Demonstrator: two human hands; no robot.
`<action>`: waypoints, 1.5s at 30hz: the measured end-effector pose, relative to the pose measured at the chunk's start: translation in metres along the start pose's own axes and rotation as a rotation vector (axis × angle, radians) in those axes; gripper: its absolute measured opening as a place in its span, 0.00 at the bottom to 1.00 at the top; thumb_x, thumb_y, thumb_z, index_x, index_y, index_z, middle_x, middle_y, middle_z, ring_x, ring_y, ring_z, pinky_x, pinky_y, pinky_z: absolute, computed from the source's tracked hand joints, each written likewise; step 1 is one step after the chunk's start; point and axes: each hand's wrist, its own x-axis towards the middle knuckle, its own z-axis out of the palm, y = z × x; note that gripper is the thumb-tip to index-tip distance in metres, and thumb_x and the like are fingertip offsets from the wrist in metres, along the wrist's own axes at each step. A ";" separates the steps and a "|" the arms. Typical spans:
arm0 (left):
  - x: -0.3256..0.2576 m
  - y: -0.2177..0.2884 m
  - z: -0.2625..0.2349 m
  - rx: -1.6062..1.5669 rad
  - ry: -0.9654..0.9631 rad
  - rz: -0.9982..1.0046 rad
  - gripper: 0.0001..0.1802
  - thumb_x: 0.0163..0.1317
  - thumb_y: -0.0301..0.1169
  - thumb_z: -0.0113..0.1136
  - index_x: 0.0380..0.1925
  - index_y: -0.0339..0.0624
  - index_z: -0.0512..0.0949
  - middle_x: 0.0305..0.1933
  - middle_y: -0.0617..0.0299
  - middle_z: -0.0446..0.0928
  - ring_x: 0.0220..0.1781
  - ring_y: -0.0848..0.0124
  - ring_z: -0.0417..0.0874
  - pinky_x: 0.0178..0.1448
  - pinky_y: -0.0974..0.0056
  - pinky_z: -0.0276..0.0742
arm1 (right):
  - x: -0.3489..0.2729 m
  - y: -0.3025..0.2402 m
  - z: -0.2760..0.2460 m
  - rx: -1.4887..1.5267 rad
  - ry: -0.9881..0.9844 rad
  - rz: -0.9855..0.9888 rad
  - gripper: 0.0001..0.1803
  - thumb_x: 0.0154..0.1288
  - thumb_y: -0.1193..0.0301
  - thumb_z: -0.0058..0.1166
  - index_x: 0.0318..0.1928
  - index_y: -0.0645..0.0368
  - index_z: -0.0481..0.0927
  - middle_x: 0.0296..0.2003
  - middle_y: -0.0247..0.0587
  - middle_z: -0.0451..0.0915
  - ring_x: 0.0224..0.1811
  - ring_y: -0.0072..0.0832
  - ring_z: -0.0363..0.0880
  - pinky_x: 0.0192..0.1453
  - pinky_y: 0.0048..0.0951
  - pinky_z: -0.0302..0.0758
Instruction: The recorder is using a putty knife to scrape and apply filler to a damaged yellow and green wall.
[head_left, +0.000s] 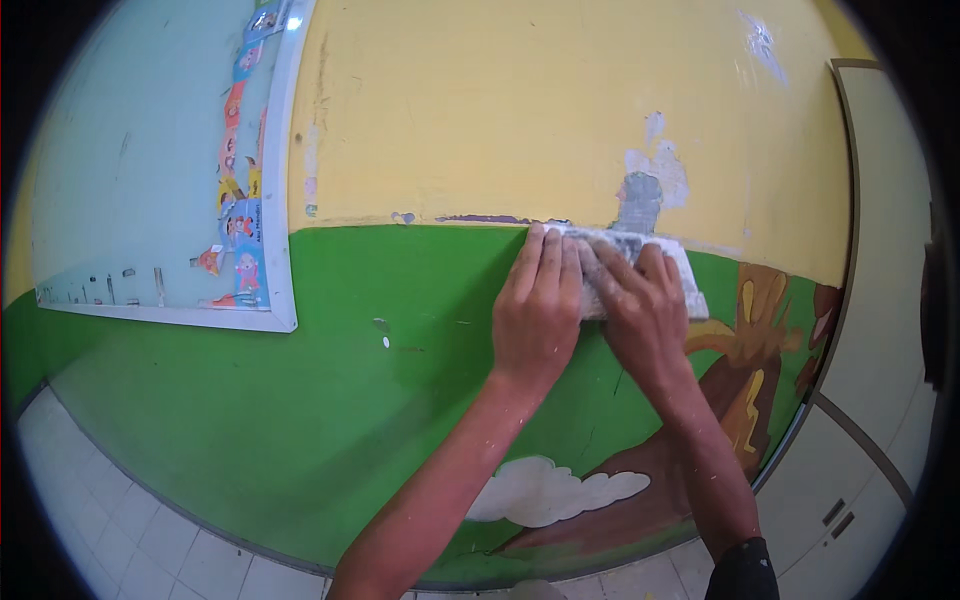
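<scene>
Both hands are on a flat, dusty grey-white piece [685, 265] with straight edges, pressed to the wall where the yellow paint meets the green. Its exact kind I cannot make out. My left hand [540, 300] lies at its left end, fingers straight, close together, fingertips near the top edge; the thumb is hidden. On the middle and right of the piece is my right hand [640, 300], index finger stretched toward the left hand, the others bent over it. White dust specks both hands and forearms. Just above the piece, a grey bare patch [640, 200] shows in the yellow paint.
A white-framed board [130, 150] with cartoon strips hangs on the left. Yellow wall [450, 110] lies above, green wall [370, 430] below, with a painted cloud [545, 490] and brown volcano [750, 370]. A pale cabinet [890, 250] stands right; floor tiles [150, 535] run below.
</scene>
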 end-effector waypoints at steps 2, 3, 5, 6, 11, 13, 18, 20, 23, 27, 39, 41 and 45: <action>-0.011 -0.003 -0.002 -0.008 0.039 0.036 0.17 0.63 0.23 0.57 0.51 0.31 0.83 0.55 0.48 0.84 0.65 0.53 0.82 0.64 0.53 0.81 | -0.007 -0.006 0.001 -0.032 -0.003 -0.026 0.19 0.54 0.77 0.56 0.48 0.61 0.87 0.54 0.37 0.83 0.43 0.37 0.75 0.46 0.38 0.72; -0.005 -0.005 -0.001 -0.010 0.045 0.044 0.17 0.63 0.23 0.57 0.51 0.31 0.83 0.55 0.48 0.84 0.65 0.53 0.82 0.64 0.53 0.81 | -0.004 -0.006 0.004 -0.039 0.005 -0.023 0.19 0.54 0.77 0.56 0.48 0.61 0.87 0.54 0.37 0.83 0.43 0.37 0.75 0.46 0.38 0.72; 0.007 -0.010 0.002 -0.001 0.042 0.046 0.17 0.63 0.23 0.56 0.51 0.33 0.84 0.56 0.49 0.84 0.66 0.53 0.81 0.66 0.53 0.80 | 0.008 -0.002 0.011 -0.008 0.086 0.036 0.18 0.53 0.77 0.56 0.47 0.61 0.87 0.54 0.37 0.83 0.42 0.37 0.75 0.46 0.38 0.72; 0.007 -0.012 0.004 0.000 0.039 0.050 0.17 0.63 0.23 0.56 0.51 0.33 0.84 0.56 0.49 0.84 0.66 0.53 0.81 0.66 0.53 0.80 | 0.010 0.003 0.011 0.009 0.068 0.052 0.19 0.53 0.77 0.56 0.47 0.61 0.87 0.53 0.38 0.83 0.42 0.37 0.75 0.45 0.38 0.71; -0.004 -0.019 -0.005 -0.011 0.015 0.146 0.17 0.63 0.24 0.55 0.50 0.34 0.84 0.55 0.50 0.85 0.65 0.53 0.82 0.67 0.52 0.79 | -0.008 -0.013 0.019 0.002 0.045 0.047 0.19 0.53 0.76 0.56 0.47 0.61 0.87 0.53 0.38 0.82 0.42 0.36 0.75 0.44 0.38 0.71; 0.005 -0.028 0.002 -0.027 0.038 0.160 0.17 0.63 0.24 0.56 0.50 0.34 0.84 0.54 0.49 0.85 0.64 0.53 0.82 0.69 0.52 0.77 | -0.003 -0.014 0.025 -0.013 0.116 0.086 0.17 0.54 0.75 0.56 0.45 0.61 0.87 0.51 0.39 0.82 0.44 0.38 0.75 0.45 0.39 0.71; 0.066 -0.052 -0.006 -0.062 0.056 0.178 0.16 0.62 0.24 0.56 0.48 0.33 0.84 0.52 0.49 0.85 0.64 0.52 0.82 0.70 0.53 0.77 | 0.057 -0.002 0.022 -0.050 0.138 0.102 0.14 0.54 0.74 0.56 0.42 0.60 0.86 0.49 0.40 0.82 0.46 0.41 0.76 0.46 0.39 0.71; 0.030 -0.045 -0.011 -0.061 0.010 0.168 0.16 0.62 0.25 0.55 0.48 0.32 0.84 0.53 0.48 0.84 0.64 0.52 0.82 0.70 0.53 0.77 | 0.034 -0.011 0.020 0.025 0.112 0.074 0.14 0.53 0.75 0.57 0.42 0.61 0.86 0.49 0.40 0.82 0.46 0.42 0.76 0.46 0.39 0.71; -0.007 -0.029 -0.010 -0.063 0.009 0.149 0.16 0.62 0.24 0.55 0.48 0.31 0.83 0.55 0.48 0.83 0.64 0.52 0.81 0.70 0.53 0.77 | -0.009 -0.034 0.020 -0.021 0.073 0.083 0.16 0.53 0.75 0.56 0.43 0.61 0.86 0.50 0.39 0.83 0.45 0.41 0.75 0.46 0.39 0.71; 0.025 -0.043 -0.010 -0.077 0.058 0.133 0.17 0.62 0.23 0.55 0.49 0.31 0.83 0.55 0.47 0.83 0.63 0.52 0.81 0.70 0.53 0.77 | 0.031 -0.023 0.023 -0.020 0.139 0.101 0.15 0.54 0.75 0.56 0.43 0.62 0.86 0.51 0.38 0.82 0.45 0.39 0.75 0.46 0.39 0.71; 0.009 -0.014 -0.003 -0.168 -0.048 0.118 0.18 0.61 0.22 0.56 0.51 0.35 0.84 0.55 0.48 0.84 0.64 0.53 0.82 0.70 0.53 0.78 | -0.004 -0.020 0.001 -0.059 0.020 0.219 0.18 0.53 0.77 0.57 0.46 0.61 0.87 0.51 0.38 0.84 0.44 0.38 0.75 0.46 0.40 0.71; 0.004 -0.022 -0.005 -0.220 -0.057 0.171 0.17 0.63 0.25 0.55 0.50 0.30 0.83 0.55 0.45 0.83 0.65 0.51 0.81 0.74 0.52 0.74 | -0.007 -0.023 0.001 -0.088 0.024 0.179 0.17 0.53 0.77 0.57 0.46 0.62 0.87 0.52 0.38 0.83 0.44 0.38 0.75 0.46 0.40 0.71; 0.007 -0.021 0.006 -0.200 -0.055 0.204 0.17 0.63 0.25 0.55 0.50 0.30 0.83 0.55 0.45 0.83 0.65 0.51 0.81 0.73 0.52 0.74 | -0.008 -0.014 0.009 -0.098 0.038 0.173 0.16 0.56 0.75 0.55 0.44 0.62 0.87 0.52 0.38 0.83 0.44 0.38 0.75 0.46 0.40 0.71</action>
